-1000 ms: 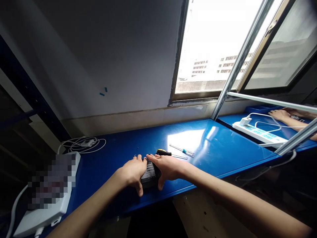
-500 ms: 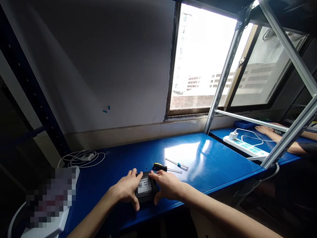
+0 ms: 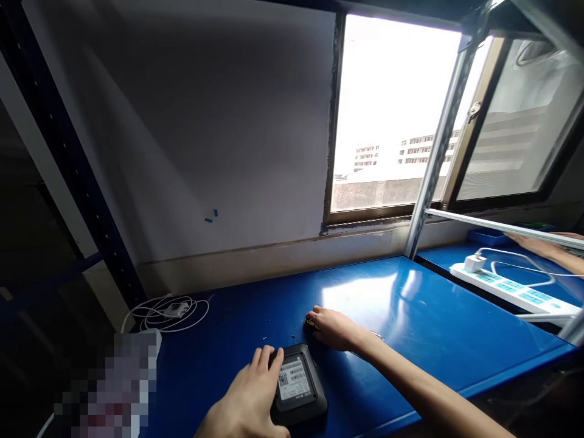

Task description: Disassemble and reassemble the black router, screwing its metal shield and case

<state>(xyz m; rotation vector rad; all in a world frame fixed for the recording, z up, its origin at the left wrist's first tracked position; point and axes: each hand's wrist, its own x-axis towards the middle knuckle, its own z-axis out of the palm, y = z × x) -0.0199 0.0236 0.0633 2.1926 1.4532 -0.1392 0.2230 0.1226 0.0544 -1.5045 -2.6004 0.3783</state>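
Note:
A flat black device (image 3: pixel 320 401) with a white barcode label lies on the blue table near its front edge. My left hand (image 3: pixel 253 389) grips its left side, fingers over the far corner and thumb at the near edge. Farther back and to the right, my right hand (image 3: pixel 335 328) is closed round the black-and-yellow handle of a screwdriver (image 3: pixel 311 322). Most of that screwdriver is under my hand and arm. Just beyond my right wrist shows a small piece of the clear-handled screwdriver (image 3: pixel 378 334); the rest is hidden.
Tiny screw-like bits (image 3: pixel 264 338) lie behind the device. A coiled white cable with an adapter (image 3: pixel 177 309) sits at the back left, near a blurred-out white object (image 3: pixel 152 353). A metal rack post (image 3: pixel 440 140) and a white power strip (image 3: pixel 515 291) stand right. Another person's hand (image 3: pixel 531 243) is beyond.
My right hand has let go of the device and moved back and right onto the black-and-yellow screwdriver. My left hand stays on the device. The view has shifted.

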